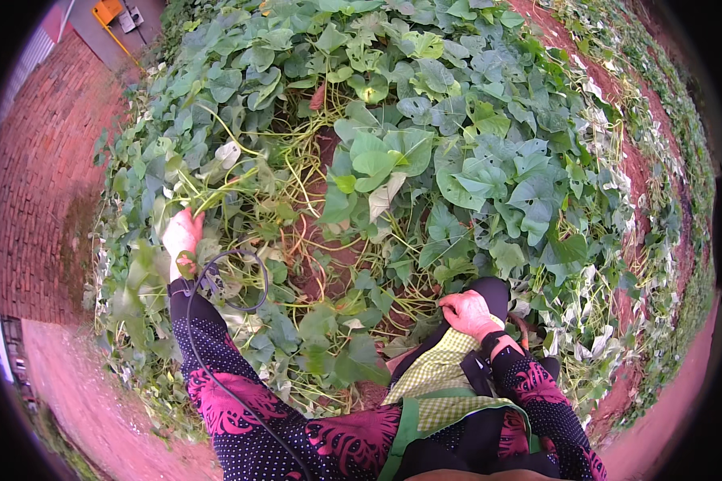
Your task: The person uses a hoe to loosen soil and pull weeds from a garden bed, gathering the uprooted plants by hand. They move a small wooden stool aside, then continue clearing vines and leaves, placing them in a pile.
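My left hand (182,235) is closed around a bunch of leafy green vine stems (216,193) at the left of the plant bed. The leaves near it are blurred. My right hand (470,312) rests near my knee, on the green checked apron (433,361), its fingers curled and no object seen in them. Between the hands lie bare reddish soil (331,261) and tangled vine stems (304,237). A dark cable (265,278) loops by my left wrist.
Dense broad-leaved vines (481,174) spread ahead. A brick surface (42,180) borders the bed at left, with a reddish path (96,385) below it. Another soil furrow (632,180) runs along the right. A yellow-orange object (106,11) stands at the upper left.
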`<move>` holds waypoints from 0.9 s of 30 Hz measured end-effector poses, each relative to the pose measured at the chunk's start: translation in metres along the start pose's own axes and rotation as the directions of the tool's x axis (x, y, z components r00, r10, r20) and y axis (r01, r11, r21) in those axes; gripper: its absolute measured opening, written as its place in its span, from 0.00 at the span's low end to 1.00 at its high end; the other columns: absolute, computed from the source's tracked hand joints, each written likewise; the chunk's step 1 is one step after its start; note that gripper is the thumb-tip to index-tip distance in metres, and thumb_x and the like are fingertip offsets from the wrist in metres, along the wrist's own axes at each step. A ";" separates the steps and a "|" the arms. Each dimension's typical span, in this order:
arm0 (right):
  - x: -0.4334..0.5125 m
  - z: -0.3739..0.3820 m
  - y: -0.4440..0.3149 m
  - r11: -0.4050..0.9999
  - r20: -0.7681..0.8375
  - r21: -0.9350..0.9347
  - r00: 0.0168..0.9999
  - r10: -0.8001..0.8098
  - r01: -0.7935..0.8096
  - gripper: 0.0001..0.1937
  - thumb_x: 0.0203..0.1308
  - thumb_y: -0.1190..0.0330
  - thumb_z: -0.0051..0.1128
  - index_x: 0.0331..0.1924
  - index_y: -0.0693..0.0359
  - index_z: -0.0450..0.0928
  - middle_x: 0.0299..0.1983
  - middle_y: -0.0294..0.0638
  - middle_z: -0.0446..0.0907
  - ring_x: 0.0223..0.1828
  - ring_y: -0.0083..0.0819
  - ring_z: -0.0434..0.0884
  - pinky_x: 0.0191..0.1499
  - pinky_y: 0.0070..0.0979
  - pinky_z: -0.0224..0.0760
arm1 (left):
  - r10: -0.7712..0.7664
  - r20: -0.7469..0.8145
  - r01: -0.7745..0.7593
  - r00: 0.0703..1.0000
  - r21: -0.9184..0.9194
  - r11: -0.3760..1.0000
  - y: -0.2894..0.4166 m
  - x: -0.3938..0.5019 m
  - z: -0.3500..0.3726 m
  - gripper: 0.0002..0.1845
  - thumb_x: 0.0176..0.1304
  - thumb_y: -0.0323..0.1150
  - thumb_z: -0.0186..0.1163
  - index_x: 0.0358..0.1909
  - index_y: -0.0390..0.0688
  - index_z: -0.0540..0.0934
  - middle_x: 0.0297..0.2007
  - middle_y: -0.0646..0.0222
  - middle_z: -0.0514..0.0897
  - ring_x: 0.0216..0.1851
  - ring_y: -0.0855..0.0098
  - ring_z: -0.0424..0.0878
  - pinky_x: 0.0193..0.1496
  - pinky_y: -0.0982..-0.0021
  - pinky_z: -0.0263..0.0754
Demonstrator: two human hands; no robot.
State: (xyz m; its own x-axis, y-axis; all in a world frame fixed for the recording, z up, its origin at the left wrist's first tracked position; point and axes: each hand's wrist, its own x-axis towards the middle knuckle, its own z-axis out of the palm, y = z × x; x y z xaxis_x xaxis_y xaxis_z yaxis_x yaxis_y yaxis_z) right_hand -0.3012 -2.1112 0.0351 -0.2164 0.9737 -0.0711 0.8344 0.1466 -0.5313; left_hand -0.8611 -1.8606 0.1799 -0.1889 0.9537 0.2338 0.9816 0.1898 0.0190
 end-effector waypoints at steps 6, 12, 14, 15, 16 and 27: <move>-0.006 -0.006 0.005 0.999 -0.114 0.046 0.993 0.016 -0.011 0.08 0.49 0.67 0.57 0.34 0.52 0.84 0.28 0.41 0.83 0.31 0.43 0.80 0.41 0.37 0.71 | -0.193 0.232 0.098 0.954 0.366 0.925 -0.024 -0.045 0.079 0.12 0.69 0.38 0.47 0.50 0.59 0.75 0.41 0.70 0.81 0.45 0.66 0.82 0.50 0.46 0.69; -0.001 -0.001 0.003 0.998 -0.103 0.044 0.994 -0.031 0.036 0.08 0.48 0.67 0.58 0.34 0.53 0.83 0.28 0.41 0.83 0.31 0.43 0.80 0.41 0.37 0.72 | -0.451 0.636 0.165 0.627 0.457 0.874 0.017 -0.110 0.167 0.29 0.71 0.37 0.39 0.73 0.64 0.51 0.67 0.71 0.66 0.67 0.65 0.64 0.59 0.31 0.56; 0.001 0.000 0.001 0.998 -0.062 0.044 0.997 -0.039 0.042 0.07 0.48 0.68 0.58 0.33 0.54 0.82 0.28 0.40 0.83 0.31 0.42 0.81 0.41 0.37 0.72 | -0.433 0.584 0.108 0.687 0.508 0.855 0.034 -0.111 0.166 0.26 0.69 0.39 0.44 0.69 0.55 0.61 0.62 0.67 0.73 0.61 0.60 0.73 0.55 0.33 0.63; 0.002 0.001 -0.001 0.998 -0.063 0.046 0.998 -0.028 0.031 0.07 0.48 0.68 0.58 0.33 0.54 0.82 0.28 0.41 0.83 0.31 0.42 0.81 0.40 0.37 0.72 | -0.459 0.606 0.085 0.650 0.543 0.836 0.046 -0.102 0.159 0.26 0.68 0.40 0.47 0.68 0.52 0.65 0.59 0.65 0.77 0.59 0.59 0.76 0.55 0.35 0.66; 0.003 0.001 -0.002 0.998 -0.059 0.052 0.998 -0.024 0.027 0.07 0.48 0.68 0.58 0.33 0.54 0.82 0.28 0.41 0.83 0.31 0.41 0.81 0.40 0.36 0.71 | -0.362 0.645 -0.084 0.673 0.553 0.829 0.059 -0.099 0.149 0.20 0.67 0.39 0.50 0.58 0.49 0.77 0.54 0.64 0.81 0.52 0.58 0.81 0.47 0.43 0.75; 0.006 0.005 -0.002 0.997 -0.093 0.069 0.996 -0.010 0.016 0.06 0.48 0.69 0.58 0.32 0.55 0.83 0.23 0.38 0.82 0.27 0.36 0.81 0.40 0.31 0.71 | 0.364 0.789 0.588 0.495 -0.612 0.529 0.310 -0.139 0.167 0.53 0.46 0.51 0.73 0.67 0.30 0.58 0.63 0.45 0.67 0.68 0.59 0.62 0.70 0.62 0.56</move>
State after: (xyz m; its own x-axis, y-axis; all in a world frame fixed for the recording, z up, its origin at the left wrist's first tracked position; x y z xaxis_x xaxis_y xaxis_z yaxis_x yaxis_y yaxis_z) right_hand -0.3068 -2.1069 0.0311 -0.1766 0.9842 0.0130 0.7939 0.1502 -0.5893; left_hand -0.5347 -1.8950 -0.0085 0.2431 0.7248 -0.6447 0.4243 0.5182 0.7426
